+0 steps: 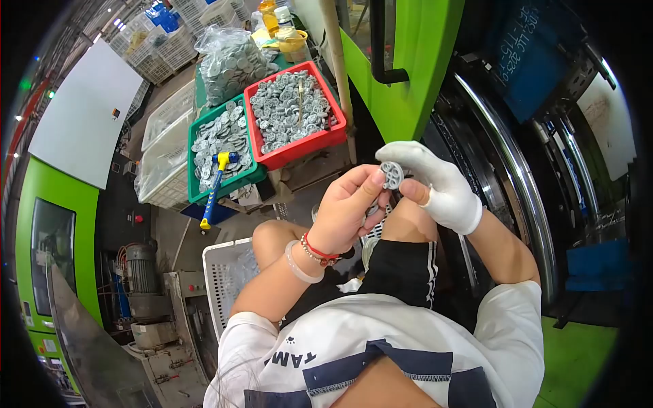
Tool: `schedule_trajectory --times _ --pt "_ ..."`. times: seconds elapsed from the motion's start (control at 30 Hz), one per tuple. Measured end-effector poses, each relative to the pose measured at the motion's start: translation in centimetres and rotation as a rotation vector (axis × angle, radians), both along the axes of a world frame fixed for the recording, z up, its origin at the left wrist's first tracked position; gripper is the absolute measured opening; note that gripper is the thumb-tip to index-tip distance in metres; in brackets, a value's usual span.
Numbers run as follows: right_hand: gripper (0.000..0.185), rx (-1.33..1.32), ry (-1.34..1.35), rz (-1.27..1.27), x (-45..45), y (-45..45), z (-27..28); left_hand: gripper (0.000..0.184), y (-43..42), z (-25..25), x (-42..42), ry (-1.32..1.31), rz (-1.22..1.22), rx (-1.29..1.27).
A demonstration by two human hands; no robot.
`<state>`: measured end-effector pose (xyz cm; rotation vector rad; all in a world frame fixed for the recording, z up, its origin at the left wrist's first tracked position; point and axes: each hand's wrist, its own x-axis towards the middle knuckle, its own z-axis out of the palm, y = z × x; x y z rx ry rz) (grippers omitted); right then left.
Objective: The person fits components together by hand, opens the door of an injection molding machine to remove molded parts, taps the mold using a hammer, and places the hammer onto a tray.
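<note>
My left hand (350, 204), bare and wearing bracelets, pinches a small grey plastic wheel (392, 175) with spoke-like openings between thumb and fingers. Something else grey shows below, among its curled fingers, only partly visible. My right hand (435, 187) wears a white glove that leaves the thumb tip bare. Its fingers are stretched out and cupped beside the wheel, with the thumb close to the wheel's right edge; whether it touches cannot be made out.
Ahead stand a red bin (299, 151) and a green bin (228, 187), both filled with grey parts. A blue-and-yellow hammer (214, 190) lies across the green bin. Behind is a clear bag (235, 64) of parts. A green machine door (401, 102) rises at right; a white crate (218, 272) sits low left.
</note>
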<state>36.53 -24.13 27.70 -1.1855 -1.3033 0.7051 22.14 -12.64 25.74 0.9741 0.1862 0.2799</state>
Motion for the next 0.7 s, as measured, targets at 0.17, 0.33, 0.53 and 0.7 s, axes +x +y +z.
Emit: schedule_trajectory --times 0.17,0.33,0.53,0.7 --pt "0.044 -0.036 0.118 0.038 0.7 -0.8 0.3 0.022 -0.3 0.2 0.5 0.041 -0.106 -0.020" --pt "0.030 0.508 -0.048 -0.627 10.8 -4.4 4.0 0.024 0.8 -2.5 -0.4 0.192 0.060 -0.370" --pt "0.035 0.544 -0.013 -1.389 32.8 -15.2 3.5 0.027 6.0 -12.5 -6.6 0.444 0.023 -0.693" --pt "0.036 0.538 0.003 -1.372 38.9 -16.5 3.8 0.028 6.9 -10.9 -6.1 0.454 0.097 -0.560"
